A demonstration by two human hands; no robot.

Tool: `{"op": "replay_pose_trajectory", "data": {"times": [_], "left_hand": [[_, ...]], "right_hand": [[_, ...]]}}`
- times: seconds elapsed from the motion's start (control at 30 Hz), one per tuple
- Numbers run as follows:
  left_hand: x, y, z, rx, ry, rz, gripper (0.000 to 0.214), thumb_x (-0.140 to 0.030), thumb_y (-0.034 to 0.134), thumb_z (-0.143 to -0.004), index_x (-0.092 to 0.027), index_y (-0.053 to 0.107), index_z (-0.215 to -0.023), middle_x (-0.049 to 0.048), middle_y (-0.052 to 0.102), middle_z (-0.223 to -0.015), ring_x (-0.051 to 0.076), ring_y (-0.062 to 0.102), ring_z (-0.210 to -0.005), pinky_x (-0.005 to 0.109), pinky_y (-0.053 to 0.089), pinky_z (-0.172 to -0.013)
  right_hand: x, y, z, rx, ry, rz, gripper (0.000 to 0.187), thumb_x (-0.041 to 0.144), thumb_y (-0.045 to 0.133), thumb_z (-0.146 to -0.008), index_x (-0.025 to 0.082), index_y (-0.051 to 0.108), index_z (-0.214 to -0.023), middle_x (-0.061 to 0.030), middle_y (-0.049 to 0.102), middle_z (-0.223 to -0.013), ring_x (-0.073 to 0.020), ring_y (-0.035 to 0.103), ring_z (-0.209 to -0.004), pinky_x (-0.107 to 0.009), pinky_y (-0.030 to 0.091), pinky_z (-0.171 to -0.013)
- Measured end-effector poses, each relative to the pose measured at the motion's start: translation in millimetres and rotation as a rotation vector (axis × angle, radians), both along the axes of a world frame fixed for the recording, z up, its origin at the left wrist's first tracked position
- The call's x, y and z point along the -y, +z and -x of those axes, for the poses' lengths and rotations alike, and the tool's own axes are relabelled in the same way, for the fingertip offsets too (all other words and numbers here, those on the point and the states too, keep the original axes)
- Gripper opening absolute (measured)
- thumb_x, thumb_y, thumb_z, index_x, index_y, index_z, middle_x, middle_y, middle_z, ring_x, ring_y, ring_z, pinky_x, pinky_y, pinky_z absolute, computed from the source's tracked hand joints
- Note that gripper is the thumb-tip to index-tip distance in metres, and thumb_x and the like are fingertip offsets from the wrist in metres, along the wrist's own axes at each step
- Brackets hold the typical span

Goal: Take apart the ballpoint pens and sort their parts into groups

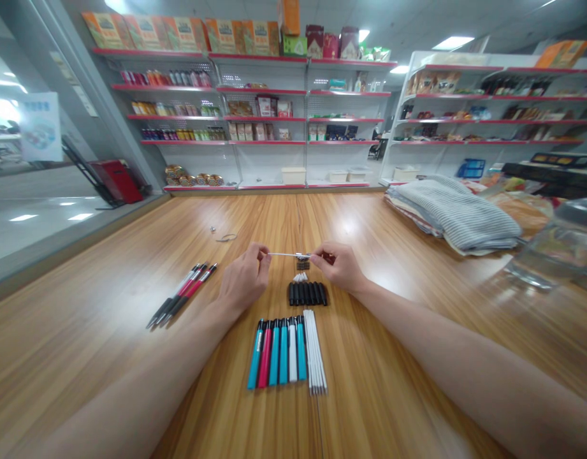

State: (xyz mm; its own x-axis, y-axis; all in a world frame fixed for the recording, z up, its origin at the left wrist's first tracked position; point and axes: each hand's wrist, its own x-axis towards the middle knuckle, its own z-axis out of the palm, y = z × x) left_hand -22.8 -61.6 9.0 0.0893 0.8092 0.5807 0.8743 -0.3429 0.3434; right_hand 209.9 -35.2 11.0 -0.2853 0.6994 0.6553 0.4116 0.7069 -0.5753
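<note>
My left hand [248,273] pinches one end of a thin white pen refill [282,254], which runs level across to my right hand [338,262]. The fingers of my right hand close round its other end; any small part there is too small to make out. Just below the refill lie small dark springs [303,264], then small white tips [300,277] and a row of black grips [307,294]. Nearer to me, several blue, red and white pen barrels [275,352] lie side by side. A bundle of white refills [315,352] is next to them.
Several whole pens [183,294] lie left of my left hand. A thin looped strip [226,238] is farther back. Folded striped cloth [453,210] and a clear container [556,245] stand at the right. Stocked shelves [262,119] rise behind the wooden table [369,382].
</note>
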Motion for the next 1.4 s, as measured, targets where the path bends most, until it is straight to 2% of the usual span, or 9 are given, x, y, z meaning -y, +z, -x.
{"op": "replay_pose_trajectory", "data": {"times": [0.23, 0.47, 0.67, 0.77, 0.87, 0.97, 1.13, 1.27, 1.4], "left_hand": [[0.2, 0.2, -0.3, 0.010, -0.021, -0.015, 0.017, -0.034, 0.042, -0.092, -0.020, 0.050, -0.098, 0.0027, 0.065, -0.087, 0.017, 0.061, -0.070, 0.027, 0.037, -0.060], [1.8, 0.0, -0.6, -0.041, -0.089, -0.054, 0.017, -0.033, 0.042, -0.092, -0.020, 0.053, -0.092, 0.0016, 0.063, -0.086, 0.014, 0.057, -0.070, 0.025, 0.037, -0.060], [4.5, 0.9, -3.0, -0.111, -0.196, -0.053, 0.019, -0.033, 0.043, -0.092, -0.021, 0.057, -0.087, 0.0019, 0.060, -0.083, 0.014, 0.054, -0.071, 0.024, 0.038, -0.062], [5.0, -0.2, -3.3, -0.121, -0.237, -0.046, 0.019, -0.031, 0.043, -0.092, -0.022, 0.060, -0.094, 0.0023, 0.061, -0.087, 0.014, 0.055, -0.072, 0.024, 0.039, -0.064], [4.7, -1.1, -2.2, -0.118, -0.243, -0.033, 0.021, -0.029, 0.043, -0.091, -0.023, 0.060, -0.102, 0.0024, 0.062, -0.090, 0.014, 0.056, -0.073, 0.025, 0.040, -0.065], [4.8, -1.1, -1.3, -0.116, -0.241, -0.019, 0.021, -0.029, 0.045, -0.090, -0.022, 0.060, -0.103, 0.0018, 0.062, -0.087, 0.014, 0.057, -0.074, 0.025, 0.041, -0.065], [6.2, -0.2, -2.8, -0.098, -0.256, -0.004, 0.021, -0.032, 0.046, -0.090, -0.022, 0.060, -0.101, 0.0013, 0.063, -0.083, 0.014, 0.057, -0.072, 0.025, 0.041, -0.065], [5.6, -0.7, 0.0, -0.055, -0.289, 0.020, 0.021, -0.030, 0.045, -0.089, -0.021, 0.062, -0.097, 0.0018, 0.063, -0.080, 0.015, 0.056, -0.069, 0.025, 0.040, -0.064], [2.3, -4.0, 8.4, 0.049, -0.357, 0.086, 0.025, -0.020, 0.040, -0.087, -0.018, 0.064, -0.092, -0.0005, 0.057, -0.065, 0.013, 0.052, -0.059, 0.024, 0.039, -0.059]], "right_hand": [[-0.6, -0.6, 0.4, -0.020, -0.013, 0.033, 0.018, 0.027, 0.058, -0.080, 0.015, 0.062, -0.068, 0.0005, 0.053, -0.060, -0.0090, 0.043, -0.053, -0.023, 0.034, -0.052], [-13.6, -9.2, -3.3, -0.163, -0.017, 0.232, 0.022, 0.035, 0.062, -0.078, 0.014, 0.066, -0.072, -0.0009, 0.059, -0.063, -0.0103, 0.047, -0.056, -0.024, 0.035, -0.052], [-24.9, -15.2, -7.7, -0.411, 0.089, 0.474, 0.025, 0.039, 0.066, -0.073, 0.015, 0.065, -0.070, 0.0016, 0.054, -0.057, -0.0064, 0.037, -0.047, -0.022, 0.025, -0.043], [-29.5, -16.9, -10.8, -0.553, 0.129, 0.560, 0.025, 0.038, 0.069, -0.071, 0.014, 0.062, -0.068, 0.0023, 0.050, -0.055, -0.0051, 0.032, -0.043, -0.021, 0.018, -0.040], [-33.2, -18.0, -14.4, -0.680, 0.183, 0.623, 0.023, 0.034, 0.071, -0.069, 0.014, 0.060, -0.068, 0.0020, 0.049, -0.057, -0.0047, 0.032, -0.044, -0.020, 0.016, -0.039], [-33.9, -18.6, -15.5, -0.693, 0.212, 0.646, 0.021, 0.031, 0.072, -0.067, 0.014, 0.060, -0.069, 0.0020, 0.049, -0.058, -0.0045, 0.033, -0.045, -0.019, 0.015, -0.039], [-30.2, -16.0, -15.1, -0.579, 0.287, 0.678, 0.022, 0.032, 0.071, -0.069, 0.012, 0.060, -0.068, 0.0017, 0.051, -0.057, -0.0037, 0.031, -0.044, -0.019, 0.013, -0.039], [-25.4, -9.8, -29.1, -0.610, 0.423, 0.839, 0.020, 0.029, 0.070, -0.068, 0.013, 0.058, -0.067, 0.0040, 0.047, -0.053, -0.0026, 0.024, -0.041, -0.019, 0.009, -0.039], [-7.6, -4.3, -50.2, -0.725, 0.459, 0.945, 0.019, 0.026, 0.069, -0.069, 0.013, 0.055, -0.068, 0.0034, 0.050, -0.057, -0.0018, 0.021, -0.041, -0.017, 0.008, -0.039]]}}
